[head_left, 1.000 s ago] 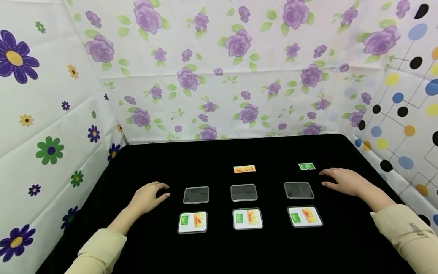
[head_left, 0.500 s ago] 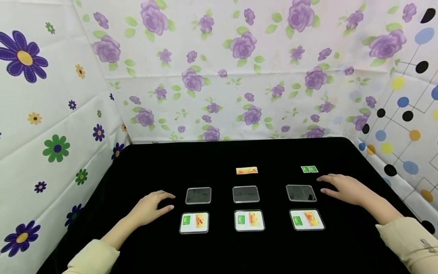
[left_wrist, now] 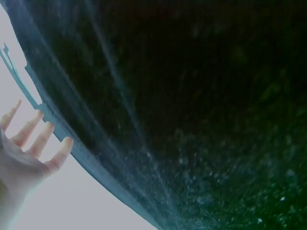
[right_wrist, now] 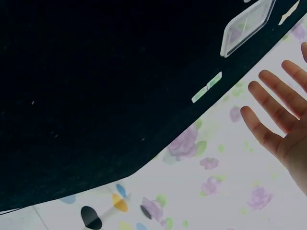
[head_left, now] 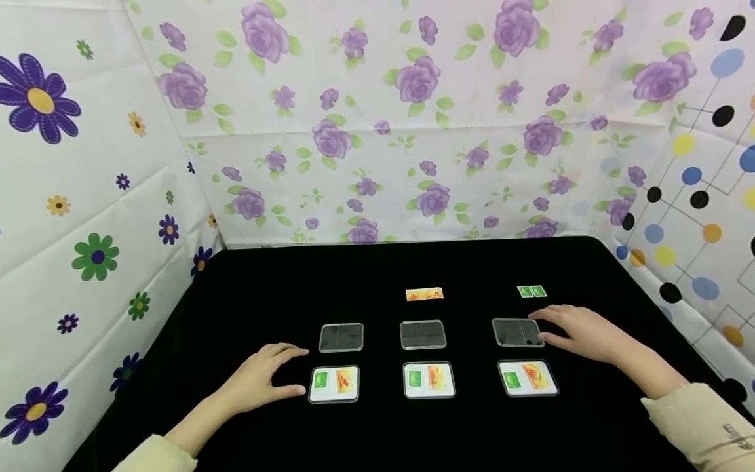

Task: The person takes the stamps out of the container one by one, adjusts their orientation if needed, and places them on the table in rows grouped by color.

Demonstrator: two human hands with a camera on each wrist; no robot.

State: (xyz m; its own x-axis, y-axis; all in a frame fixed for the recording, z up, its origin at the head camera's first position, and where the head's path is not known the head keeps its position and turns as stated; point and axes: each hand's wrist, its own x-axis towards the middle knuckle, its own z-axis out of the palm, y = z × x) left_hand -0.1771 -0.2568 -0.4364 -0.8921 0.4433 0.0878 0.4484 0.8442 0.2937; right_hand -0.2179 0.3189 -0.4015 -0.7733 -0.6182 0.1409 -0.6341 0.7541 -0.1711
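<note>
My left hand [head_left: 256,380], fingers loosely spread, is just left of the left clear case holding a white card with a green and an orange picture [head_left: 333,385]. Its thumb tip is close to that case's edge. My right hand [head_left: 584,332] reaches in from the right, its fingertips at the right edge of an unfilled clear plastic lid or case [head_left: 513,333]; whether they touch it I cannot tell. Neither hand grips anything. In the wrist views the left hand [left_wrist: 26,160] and right hand [right_wrist: 283,120] show extended fingers.
Two more unfilled clear cases [head_left: 341,337] and two more filled card cases [head_left: 429,380] lie in rows on the black tablecloth [head_left: 377,439]. Behind them are an orange printed strip [head_left: 424,294] and a pair of green stamp-like pieces [head_left: 532,292]. Patterned cloth walls [head_left: 377,78] enclose the table.
My left hand has come nearer and rightward, up to the left filled case. The right hand has moved left to the edge of the right unfilled case. The cases stay in place.
</note>
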